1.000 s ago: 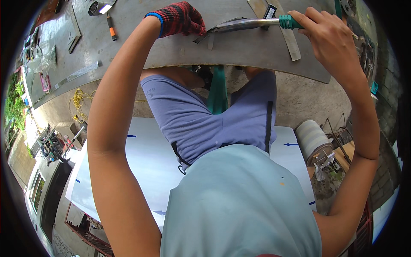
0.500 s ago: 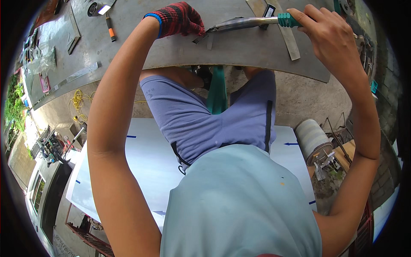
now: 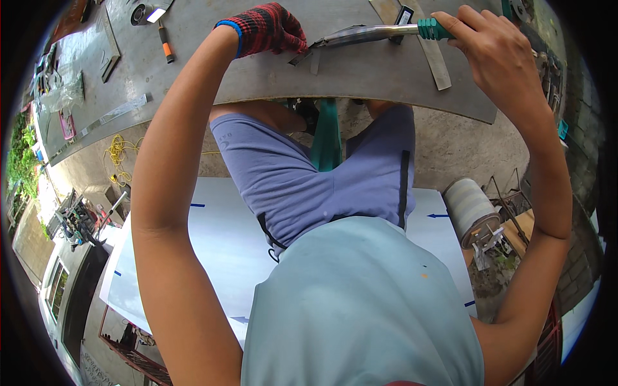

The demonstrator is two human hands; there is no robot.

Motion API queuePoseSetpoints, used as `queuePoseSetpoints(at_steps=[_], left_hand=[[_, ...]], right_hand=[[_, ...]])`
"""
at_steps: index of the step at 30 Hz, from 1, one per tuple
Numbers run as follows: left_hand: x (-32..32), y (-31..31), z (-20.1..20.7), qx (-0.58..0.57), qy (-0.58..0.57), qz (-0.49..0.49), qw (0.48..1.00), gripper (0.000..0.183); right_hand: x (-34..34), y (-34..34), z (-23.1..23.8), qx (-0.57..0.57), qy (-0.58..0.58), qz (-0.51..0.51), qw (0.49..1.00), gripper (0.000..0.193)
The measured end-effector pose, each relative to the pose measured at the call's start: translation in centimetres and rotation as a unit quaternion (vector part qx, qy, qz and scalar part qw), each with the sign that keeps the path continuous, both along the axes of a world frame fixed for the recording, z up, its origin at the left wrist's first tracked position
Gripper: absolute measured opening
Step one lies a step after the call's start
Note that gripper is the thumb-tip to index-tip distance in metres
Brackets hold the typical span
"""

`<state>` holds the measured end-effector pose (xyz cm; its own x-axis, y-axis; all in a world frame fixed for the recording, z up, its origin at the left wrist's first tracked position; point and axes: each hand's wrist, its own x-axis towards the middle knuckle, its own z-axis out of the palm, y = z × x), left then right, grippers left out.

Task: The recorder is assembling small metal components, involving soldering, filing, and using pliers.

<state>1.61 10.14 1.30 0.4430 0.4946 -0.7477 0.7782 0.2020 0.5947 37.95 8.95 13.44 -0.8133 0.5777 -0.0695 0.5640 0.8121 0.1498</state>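
My left hand, in a red and black knit glove with a blue cuff, is closed with its fingertips bent down over the metal tabletop. What those fingers hold, if anything, is hidden. Bare, my right hand grips the green ribbed handle of a long tool with a bright metal shank and a dark, slightly curved body. The tool's far end reaches my left fingertips, by a small dark angled piece. A short grey strip lies just beneath it.
A small black block and flat metal strips lie beyond the tool. An orange-handled screwdriver, a tape roll and clear plastic are at left. A wire spool stands at lower right; yellow cord lies on the floor.
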Motion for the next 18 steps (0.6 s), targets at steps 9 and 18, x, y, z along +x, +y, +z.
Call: queuePoseSetpoints(at_steps=[9, 18], left_hand=[[-0.6, -0.1, -0.8, -0.017, -0.012, 0.011, 1.000, 0.022], [-0.5, -0.1, -0.9, -0.018, -0.014, 0.022, 0.999, 0.023]], right_hand=[[-2.8, -0.3, 3.3, -0.050, -0.018, -0.032, 0.998, 0.031], [-3.5, -0.4, 4.2, -0.099, -0.018, -0.058, 0.993, 0.021]])
